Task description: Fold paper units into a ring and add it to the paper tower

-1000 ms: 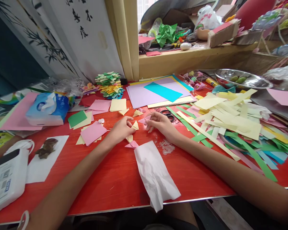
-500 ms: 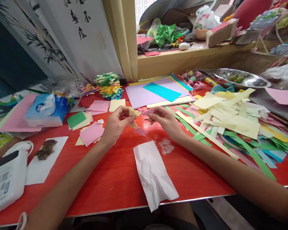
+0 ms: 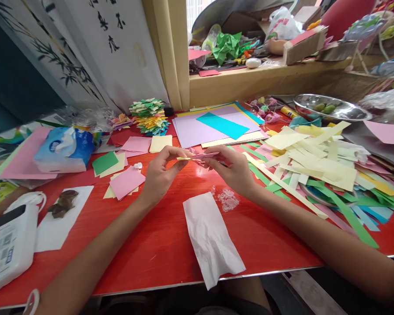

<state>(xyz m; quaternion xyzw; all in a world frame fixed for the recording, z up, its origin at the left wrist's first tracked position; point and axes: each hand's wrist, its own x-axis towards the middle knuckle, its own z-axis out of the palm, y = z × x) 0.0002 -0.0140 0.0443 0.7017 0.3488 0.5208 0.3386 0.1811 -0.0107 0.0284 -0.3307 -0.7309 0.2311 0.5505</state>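
Above the red table, my left hand (image 3: 165, 173) pinches the pale yellow left end of a folded paper piece (image 3: 201, 156). My right hand (image 3: 231, 168) is closed on its pink right end, so both hands hold the paper between them. Fingers partly cover the folds, and the exact shape cannot be made out. Just below the hands lies a creased white paper (image 3: 213, 238), reaching over the table's front edge. Left of my left hand are pink paper squares (image 3: 127, 181), a pale yellow square (image 3: 161, 143) and a green square (image 3: 105, 164).
Many cut paper strips (image 3: 318, 162) heap on the right. At the back are large coloured sheets (image 3: 190, 131) and a stack of folded paper (image 3: 149, 116). A tissue pack (image 3: 65, 151) and a white box (image 3: 9, 245) stand left. A metal dish (image 3: 331, 113) sits back right.
The folded paper has been turned: its dangling pink and yellow points no longer hang below, and it now lies nearly level between my hands. My right hand has moved slightly closer over it.
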